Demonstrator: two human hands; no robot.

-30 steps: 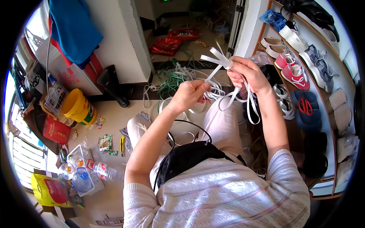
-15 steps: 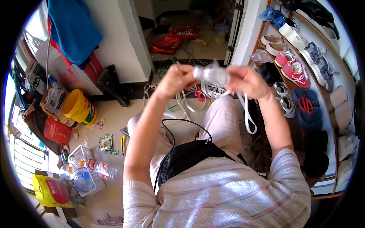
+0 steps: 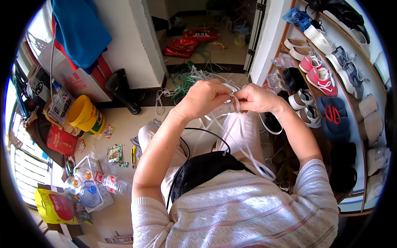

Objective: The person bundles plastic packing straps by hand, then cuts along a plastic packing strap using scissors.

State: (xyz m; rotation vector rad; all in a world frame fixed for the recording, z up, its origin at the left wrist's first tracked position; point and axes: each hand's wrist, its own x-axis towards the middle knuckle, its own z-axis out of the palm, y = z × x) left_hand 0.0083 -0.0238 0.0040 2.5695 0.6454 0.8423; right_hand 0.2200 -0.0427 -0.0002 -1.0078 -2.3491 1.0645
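Both hands are raised above the knees, close together, with white flat plastic strapping [image 3: 234, 104] between them. My left hand [image 3: 204, 100] is closed, its thumb and fingers pinching the strapping. My right hand [image 3: 258, 99] also pinches it, a few finger widths away. Bunched loops show between the fingertips, and part of the bundle is hidden behind the hands. Loose lengths hang down over the lap, reaching a black waist bag [image 3: 213, 171]. Beyond the hands, a tangle of green strands [image 3: 182, 85] and white strips lies on the floor by the doorway.
At right stands a shoe rack [image 3: 357, 128] with pink sneakers [image 3: 318, 76] and red-handled scissors [image 3: 332, 115]. On the left floor are a yellow bucket [image 3: 87, 118], a yellow utility knife [image 3: 133, 157], and a white basket [image 3: 105, 200] with plastic bottles. Black boots [image 3: 123, 93] stand by the wall.
My hands have come closer together and slightly down toward the body. The coiled white bundle is now looser, with strips trailing lower over the lap.
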